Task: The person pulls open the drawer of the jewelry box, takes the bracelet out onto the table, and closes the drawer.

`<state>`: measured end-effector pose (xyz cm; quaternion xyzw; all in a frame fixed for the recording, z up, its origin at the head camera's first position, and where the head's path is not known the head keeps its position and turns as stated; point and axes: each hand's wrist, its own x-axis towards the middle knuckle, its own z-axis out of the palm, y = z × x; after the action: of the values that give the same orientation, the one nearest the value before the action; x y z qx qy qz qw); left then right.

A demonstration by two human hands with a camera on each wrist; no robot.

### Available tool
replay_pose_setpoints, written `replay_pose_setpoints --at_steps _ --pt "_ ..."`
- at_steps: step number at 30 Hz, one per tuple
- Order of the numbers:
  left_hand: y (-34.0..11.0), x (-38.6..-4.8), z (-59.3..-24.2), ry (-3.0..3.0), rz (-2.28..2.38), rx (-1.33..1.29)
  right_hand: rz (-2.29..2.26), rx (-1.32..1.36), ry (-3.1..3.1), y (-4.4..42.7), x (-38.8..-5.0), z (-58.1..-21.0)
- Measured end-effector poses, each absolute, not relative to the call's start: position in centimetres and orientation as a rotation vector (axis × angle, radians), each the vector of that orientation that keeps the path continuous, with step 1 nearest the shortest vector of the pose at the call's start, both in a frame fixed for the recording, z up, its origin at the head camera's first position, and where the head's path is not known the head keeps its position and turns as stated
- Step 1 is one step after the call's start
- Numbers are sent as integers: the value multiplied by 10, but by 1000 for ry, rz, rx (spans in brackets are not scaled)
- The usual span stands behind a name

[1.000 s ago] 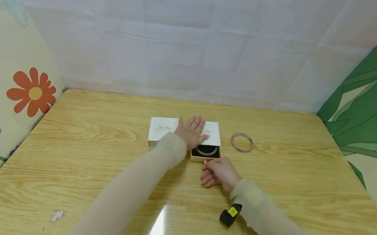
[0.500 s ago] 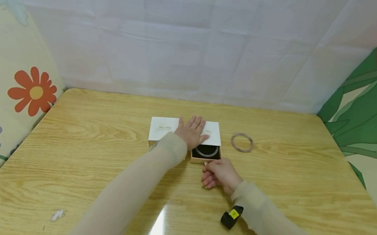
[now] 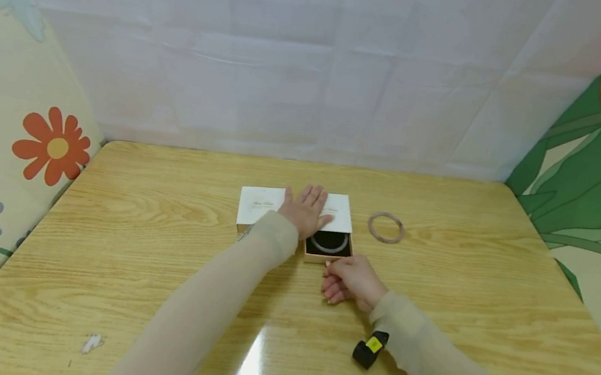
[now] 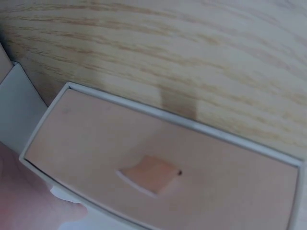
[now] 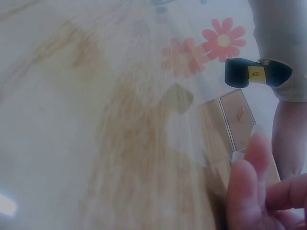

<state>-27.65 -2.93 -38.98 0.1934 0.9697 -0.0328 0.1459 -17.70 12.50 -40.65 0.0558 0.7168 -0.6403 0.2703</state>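
Two white drawer boxes stand side by side on the table. My left hand [image 3: 304, 212] lies flat across the right box [image 3: 339, 211], fingers pointing away, partly covering the left box [image 3: 258, 206] too. The right box's drawer [image 3: 319, 258] is partly out, and a greyish-mauve bangle [image 3: 329, 249] lies on its black lining, its far part hidden under the sleeve. At the drawer's front, my right hand [image 3: 353, 280] pinches the pull tab [image 3: 327, 263]; the other fingers curl beneath. In the left wrist view, the left box's peach drawer front with its ribbon tab [image 4: 151, 175] sits flush.
Another mauve bangle [image 3: 386, 227] lies on the wooden table [image 3: 443, 248] to the right of the boxes. A white chipped patch [image 3: 92, 343] marks the tabletop at front left. White sheeting [image 3: 293, 83] hangs behind, with flower-patterned panels [image 3: 56, 148] at both sides.
My right hand has moved slightly toward me with the tab, and the drawer has slid a little further out, showing more of the bangle. The left hand has stayed put.
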Motion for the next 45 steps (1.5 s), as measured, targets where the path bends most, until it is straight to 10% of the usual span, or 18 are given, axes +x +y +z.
replay_pose_setpoints --at_steps 45 --pt "-29 -273 -388 2819 -91 551 -1715 120 1938 130 -165 -407"
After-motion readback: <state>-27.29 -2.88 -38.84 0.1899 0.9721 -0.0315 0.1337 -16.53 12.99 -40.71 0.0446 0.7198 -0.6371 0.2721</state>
